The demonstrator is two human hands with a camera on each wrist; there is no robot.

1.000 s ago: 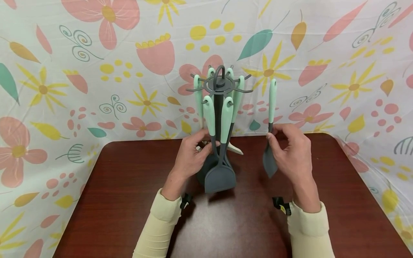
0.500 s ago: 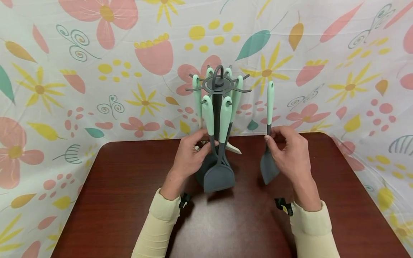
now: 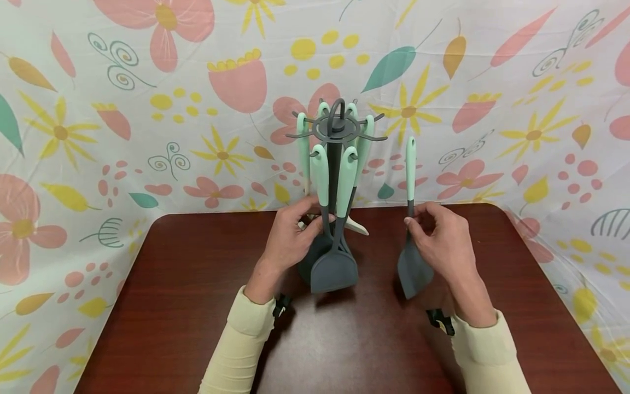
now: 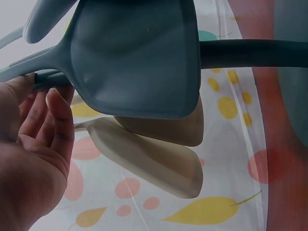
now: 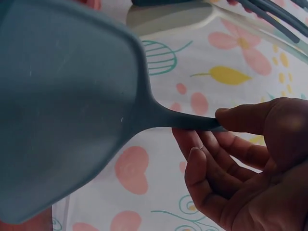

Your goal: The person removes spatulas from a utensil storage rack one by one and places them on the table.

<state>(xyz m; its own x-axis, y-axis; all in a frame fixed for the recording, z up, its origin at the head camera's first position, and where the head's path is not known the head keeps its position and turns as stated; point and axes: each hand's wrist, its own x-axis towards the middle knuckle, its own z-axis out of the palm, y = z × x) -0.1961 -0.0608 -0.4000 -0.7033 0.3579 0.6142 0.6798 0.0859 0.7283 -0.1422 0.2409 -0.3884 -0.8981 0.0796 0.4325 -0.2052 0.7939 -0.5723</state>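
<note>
Lower than a moment ago, the spatula (image 3: 415, 271) hangs handle-up over the surface (image 3: 197, 306), between the stand (image 3: 334, 169) and the right edge, its neck pinched by the right hand (image 3: 445, 241). Near the far edge, the left hand (image 3: 292, 235) grips a dark shaft (image 4: 52, 79) among the hanging utensils (image 3: 334, 273).

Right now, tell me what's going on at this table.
A person has a gray spatula pinched by its neck in the right grip, mint handle up, to the right of the utensil rack and apart from it. The left grip is closed in among the hanging utensils; whether on the rack's pole or a utensil is hard to tell. All this is over a reddish-brown table.
</note>
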